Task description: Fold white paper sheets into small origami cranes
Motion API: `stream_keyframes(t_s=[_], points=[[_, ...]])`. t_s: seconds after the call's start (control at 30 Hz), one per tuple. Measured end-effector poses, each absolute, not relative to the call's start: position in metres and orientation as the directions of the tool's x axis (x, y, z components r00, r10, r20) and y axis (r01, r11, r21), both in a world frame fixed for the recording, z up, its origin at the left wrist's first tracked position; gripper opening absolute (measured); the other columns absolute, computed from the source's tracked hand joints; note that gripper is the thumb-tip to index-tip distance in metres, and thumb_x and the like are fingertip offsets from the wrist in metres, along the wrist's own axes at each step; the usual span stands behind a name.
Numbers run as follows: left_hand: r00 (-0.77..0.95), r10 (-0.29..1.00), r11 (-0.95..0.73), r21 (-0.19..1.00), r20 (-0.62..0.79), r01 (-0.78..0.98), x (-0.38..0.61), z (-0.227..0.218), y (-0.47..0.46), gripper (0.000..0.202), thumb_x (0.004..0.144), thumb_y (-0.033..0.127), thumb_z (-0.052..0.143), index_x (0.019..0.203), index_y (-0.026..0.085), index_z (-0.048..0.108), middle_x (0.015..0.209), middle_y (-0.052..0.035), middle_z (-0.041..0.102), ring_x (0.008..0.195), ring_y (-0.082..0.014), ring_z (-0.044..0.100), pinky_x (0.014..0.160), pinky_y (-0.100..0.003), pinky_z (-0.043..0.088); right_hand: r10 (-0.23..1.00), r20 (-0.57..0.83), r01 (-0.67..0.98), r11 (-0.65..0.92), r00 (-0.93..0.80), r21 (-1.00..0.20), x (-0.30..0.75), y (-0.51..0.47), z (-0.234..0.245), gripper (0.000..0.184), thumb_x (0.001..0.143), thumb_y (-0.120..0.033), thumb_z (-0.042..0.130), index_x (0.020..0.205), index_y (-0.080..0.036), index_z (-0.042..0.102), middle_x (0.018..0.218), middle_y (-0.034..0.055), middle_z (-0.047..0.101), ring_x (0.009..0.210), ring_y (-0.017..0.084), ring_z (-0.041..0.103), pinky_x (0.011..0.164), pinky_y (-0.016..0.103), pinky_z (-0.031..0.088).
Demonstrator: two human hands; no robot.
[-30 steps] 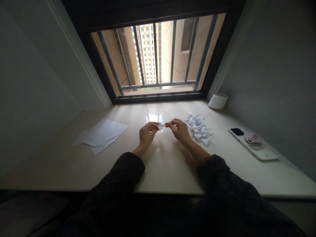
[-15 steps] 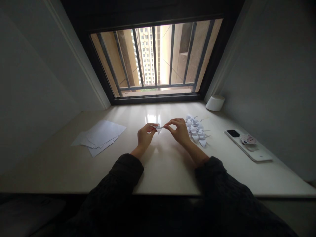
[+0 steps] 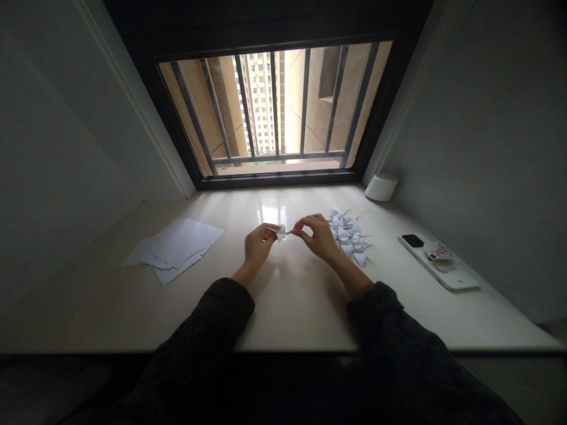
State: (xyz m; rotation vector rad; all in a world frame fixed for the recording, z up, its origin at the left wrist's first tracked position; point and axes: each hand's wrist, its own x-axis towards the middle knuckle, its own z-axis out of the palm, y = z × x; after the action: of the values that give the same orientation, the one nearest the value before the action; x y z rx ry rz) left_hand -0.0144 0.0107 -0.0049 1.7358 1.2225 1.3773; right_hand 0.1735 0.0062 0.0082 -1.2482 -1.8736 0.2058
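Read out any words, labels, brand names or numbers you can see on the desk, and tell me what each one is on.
Nothing can be read: the round printed disc on the white phone has markings too small to make out, and the top sheet of white paper shows no writing.

a barred window fills the upper middle of the frame, at the back edge of a long desk. a loose stack of paper sheets lies on the desk at middle left. at the centre, the left hand and right hand hold a small folded paper piece between them. a pile of origami cranes sits just right of the right hand and partly behind it. farther right, a smartphone lies on the desk with a round printed disc on top of it. a small cylindrical container stands behind the phone, in the back right corner by the window.
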Motion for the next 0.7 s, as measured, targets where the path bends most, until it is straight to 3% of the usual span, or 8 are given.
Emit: stream_keyframes(t_s=[0.27,0.43,0.53,0.7], points=[[0.055,0.922,-0.382,0.880,0.382,0.282,-0.013,-0.008,0.013,0.019,0.072,0.017,0.063,0.089,0.021,0.068,0.086,-0.0018,0.073,0.075,-0.0155,0.068,0.067,-0.025,0.051,0.800,0.582,0.707,0.495,-0.144,-0.505,0.176,0.008,0.007,0.019,0.082,-0.041,0.062,0.075,-0.025,0.068,0.079,0.0035,0.068,0.089,0.025,0.053,0.081,0.039,0.034],[0.075,0.926,-0.376,0.888,0.369,0.265,-0.013,-0.005,0.009,0.060,0.068,0.021,0.072,0.124,0.028,0.050,0.083,0.0015,0.071,0.076,-0.0153,0.068,0.071,-0.026,0.052,0.792,0.593,0.756,0.474,-0.142,-0.452,0.185,0.007,0.016,0.016,0.077,-0.043,0.068,0.073,-0.027,0.071,0.081,0.0027,0.068,0.089,0.024,0.052,0.081,0.039,0.035],[0.126,0.940,-0.341,0.885,0.317,0.317,-0.012,-0.005,0.008,0.076,0.064,0.027,0.077,0.131,0.031,0.042,0.090,0.0004,0.072,0.075,-0.0162,0.068,0.070,-0.027,0.052,0.781,0.619,0.801,0.424,-0.087,-0.422,0.208,0.009,0.029,0.017,0.077,-0.045,0.067,0.076,-0.029,0.073,0.083,0.0028,0.069,0.089,0.025,0.052,0.080,0.039,0.035],[0.219,0.944,-0.322,0.844,0.248,0.429,-0.012,-0.008,0.009,0.052,0.068,0.028,0.073,0.117,0.031,0.055,0.087,0.0006,0.072,0.069,-0.0157,0.067,0.065,-0.027,0.050,0.756,0.648,0.920,0.312,-0.090,-0.237,0.271,0.030,0.052,0.023,0.079,-0.049,0.062,0.076,-0.030,0.074,0.088,0.0049,0.068,0.096,0.028,0.048,0.082,0.042,0.031]])
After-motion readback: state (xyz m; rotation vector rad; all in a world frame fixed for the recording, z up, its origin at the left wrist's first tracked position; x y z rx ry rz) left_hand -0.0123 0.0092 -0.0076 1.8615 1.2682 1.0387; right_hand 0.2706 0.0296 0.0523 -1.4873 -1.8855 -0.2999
